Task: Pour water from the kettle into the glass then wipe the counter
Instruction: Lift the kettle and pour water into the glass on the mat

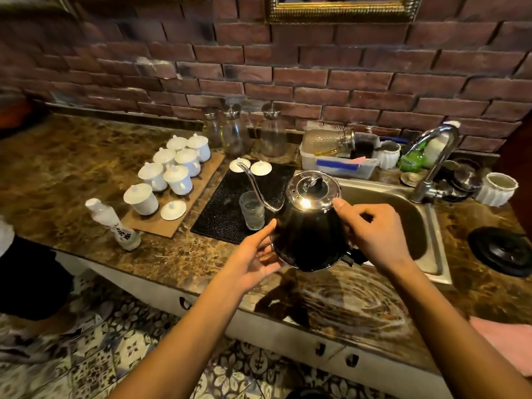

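Both hands hold a dark kettle point(309, 234) above the marbled surface point(72, 174). The right hand point(371, 234) wraps the handle side with the thumb at the lid rim, and the left hand point(253, 260) cups the base. The gooseneck spout rises behind a glass point(252, 210) standing on a black mat point(230, 203). A sink point(431, 223) lies at right.
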Tool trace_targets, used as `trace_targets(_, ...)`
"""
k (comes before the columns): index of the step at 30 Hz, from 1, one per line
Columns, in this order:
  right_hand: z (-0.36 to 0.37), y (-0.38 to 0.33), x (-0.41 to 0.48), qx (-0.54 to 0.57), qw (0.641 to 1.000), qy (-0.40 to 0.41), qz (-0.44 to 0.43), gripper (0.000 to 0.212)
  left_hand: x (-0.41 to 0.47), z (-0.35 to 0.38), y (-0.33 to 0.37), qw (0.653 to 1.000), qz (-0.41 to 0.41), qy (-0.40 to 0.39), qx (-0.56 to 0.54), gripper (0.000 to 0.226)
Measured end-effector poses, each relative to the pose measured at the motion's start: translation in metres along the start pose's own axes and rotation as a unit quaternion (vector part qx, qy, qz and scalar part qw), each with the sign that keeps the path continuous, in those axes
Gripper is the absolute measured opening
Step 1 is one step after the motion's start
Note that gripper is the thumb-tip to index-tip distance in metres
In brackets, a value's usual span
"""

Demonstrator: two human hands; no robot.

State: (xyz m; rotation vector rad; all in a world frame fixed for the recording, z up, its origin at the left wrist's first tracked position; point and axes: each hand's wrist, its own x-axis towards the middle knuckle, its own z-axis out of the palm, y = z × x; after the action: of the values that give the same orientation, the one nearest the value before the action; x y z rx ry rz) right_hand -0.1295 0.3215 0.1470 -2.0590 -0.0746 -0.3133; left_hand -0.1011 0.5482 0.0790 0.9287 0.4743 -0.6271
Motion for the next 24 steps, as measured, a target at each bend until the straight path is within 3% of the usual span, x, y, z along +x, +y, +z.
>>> trace_targets(5, 0.007, 0.014, 0.024, -0.002, 1.0, -0.001, 0.005, 0.069, 0.027, 0.001, 0.012, 1.0, -0.005, 0.008, -0.005, 0.034)
trace_targets(10, 0.015, 0.022, 0.039, -0.005, 1.0, -0.001, 0.013, 0.069, 0.044, -0.002, 0.021, 1.0, -0.021, -0.003, -0.011, 0.047)
trace_targets(15, 0.033, 0.027, 0.045, -0.031, 0.999, 0.019, 0.015, 0.077, 0.063, -0.012, 0.034, 0.999, -0.027, -0.016, -0.029, 0.029)
trace_targets(24, 0.089, 0.02, 0.042, -0.025, 0.994, 0.091, 0.056, 0.072, 0.099, -0.05, 0.073, 0.995, -0.053, -0.085, 0.029, 0.032)
